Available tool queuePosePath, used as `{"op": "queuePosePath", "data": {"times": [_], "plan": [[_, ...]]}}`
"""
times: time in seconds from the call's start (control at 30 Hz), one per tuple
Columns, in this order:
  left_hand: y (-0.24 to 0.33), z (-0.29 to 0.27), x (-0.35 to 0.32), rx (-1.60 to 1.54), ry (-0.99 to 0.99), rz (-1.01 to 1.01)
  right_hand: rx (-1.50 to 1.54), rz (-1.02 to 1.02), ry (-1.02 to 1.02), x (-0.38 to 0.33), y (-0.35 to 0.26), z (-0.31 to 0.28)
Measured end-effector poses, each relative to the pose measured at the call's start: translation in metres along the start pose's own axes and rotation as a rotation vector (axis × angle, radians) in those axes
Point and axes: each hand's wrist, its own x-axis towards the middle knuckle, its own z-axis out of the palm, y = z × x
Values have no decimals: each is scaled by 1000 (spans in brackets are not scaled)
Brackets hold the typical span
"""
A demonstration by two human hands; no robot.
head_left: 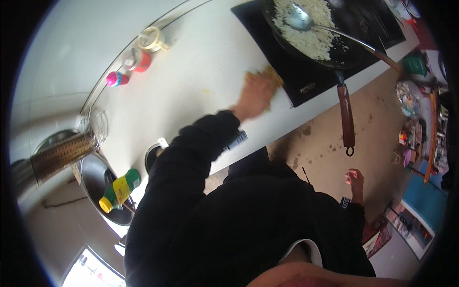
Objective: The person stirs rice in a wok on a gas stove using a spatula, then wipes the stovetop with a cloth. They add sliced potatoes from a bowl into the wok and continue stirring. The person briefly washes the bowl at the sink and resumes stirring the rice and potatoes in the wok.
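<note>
My left hand [258, 95], a little smeared by motion, presses a yellowish-brown cloth [273, 75] onto the white counter [191, 91], close to the edge of the black cooktop [296, 88]. Most of the cloth is hidden under the fingers. Down at my right side, away from the counter, hangs my right hand [355, 182]; its fingers are loosely curled and apart, with nothing visible in them. On the cooktop a dark wok [342, 60] holds white rice [313, 45]. A metal ladle [300, 20] lies in the rice, its wooden-ended handle reaching out over the rim.
The wok's brown handle [346, 115] juts past the counter's front edge. Along the wall stand a cream mug [152, 39], a red-labelled jar [138, 60] and a pink-capped bottle [117, 79]. A green-and-yellow bottle [119, 190] lies by a dark pan [93, 174] at left.
</note>
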Motion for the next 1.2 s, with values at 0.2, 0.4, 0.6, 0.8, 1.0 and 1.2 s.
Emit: {"op": "queuePosePath", "data": {"times": [0.2, 0.4, 0.6, 0.8, 1.0, 1.2], "plan": [[-42, -13, 5, -50, -18, 286, -29, -69, -85, 23, -50, 36], [-220, -44, 31, 126, 201, -199, -30, -42, -113, -8, -14, 29], [-256, -45, -3, 298, 164, -475, -75, 66, -106, -40, 36, 25], [-233, -31, -6, 230, 215, -936, -44, 67, -80, -26, 47, 20], [-150, 12, -51, 220, 448, -1111, 0, -22, -120, -13, 57, 17], [15, 55, -61, 352, 267, -875, -18, -45, -177, 2, 84, 4]]}}
